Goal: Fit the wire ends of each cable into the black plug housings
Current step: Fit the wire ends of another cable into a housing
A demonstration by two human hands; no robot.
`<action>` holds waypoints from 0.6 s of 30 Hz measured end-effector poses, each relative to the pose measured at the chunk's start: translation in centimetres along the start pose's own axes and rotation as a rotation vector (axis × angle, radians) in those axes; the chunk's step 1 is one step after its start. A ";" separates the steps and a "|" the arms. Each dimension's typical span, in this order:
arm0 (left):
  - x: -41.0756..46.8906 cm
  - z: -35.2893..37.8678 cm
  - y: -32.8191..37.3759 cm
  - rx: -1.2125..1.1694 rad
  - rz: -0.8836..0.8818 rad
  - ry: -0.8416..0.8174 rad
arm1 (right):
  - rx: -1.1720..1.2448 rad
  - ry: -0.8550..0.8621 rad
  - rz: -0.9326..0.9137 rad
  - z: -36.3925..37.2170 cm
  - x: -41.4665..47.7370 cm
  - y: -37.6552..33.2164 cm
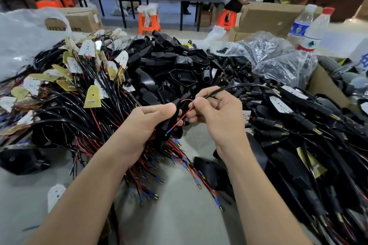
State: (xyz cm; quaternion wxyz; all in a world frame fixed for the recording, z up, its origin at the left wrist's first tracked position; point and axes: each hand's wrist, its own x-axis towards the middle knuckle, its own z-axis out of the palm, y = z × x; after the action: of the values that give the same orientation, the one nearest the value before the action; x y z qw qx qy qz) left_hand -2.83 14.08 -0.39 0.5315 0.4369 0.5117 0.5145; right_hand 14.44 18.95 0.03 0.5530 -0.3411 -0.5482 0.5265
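Head view, black plug housing [171, 120]: held on edge at centre, just above the grey tabletop [179, 219], between the two hands.
Left hand [146, 123]: fingers and thumb curled round the housing, gripping it from the left side.
Red wire [186, 113]: loops out of the black cable's end, then runs down and left across the housing; blue-sleeved tip lies against the housing's lower part.
Black cable [237, 86]: arches up and to the right from the right hand toward the right-hand pile.
Right hand [218, 114]: thumb and forefinger pinching the black cable where the red wire leaves it; remaining fingers curled underneath, close to the housing.
Loose wire ends [179, 165]: red and black leads with blue sleeves and brass pins, fanned on the tabletop below the hands.
Heap of empty housings [179, 69]: just behind the hands, mid-table.
Cable heap with yellow and white boards [79, 85]: left of the housings.
Pile of fitted cables [298, 129]: right of the hands.
Clear plastic bag [278, 57]: behind that pile, holding small black parts.
Water bottles [312, 30]: two, upright, far right.
Orange stools [149, 22]: on the floor beyond the table.
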 end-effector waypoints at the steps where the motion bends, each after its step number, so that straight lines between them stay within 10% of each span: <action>1: -0.1 0.0 0.0 0.001 0.017 -0.010 | -0.006 -0.001 -0.001 0.1 0.0 0.2; 18: -0.1 0.2 -0.4 0.059 0.259 0.102 | 0.304 -0.059 0.165 0.8 -0.6 0.1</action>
State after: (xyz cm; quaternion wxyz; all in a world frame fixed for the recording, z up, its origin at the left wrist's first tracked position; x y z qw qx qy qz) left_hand -2.57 13.99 -0.79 0.4211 0.4881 0.4923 0.5849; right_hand 13.71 18.23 -0.11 0.5368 -0.2816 -0.4486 0.6567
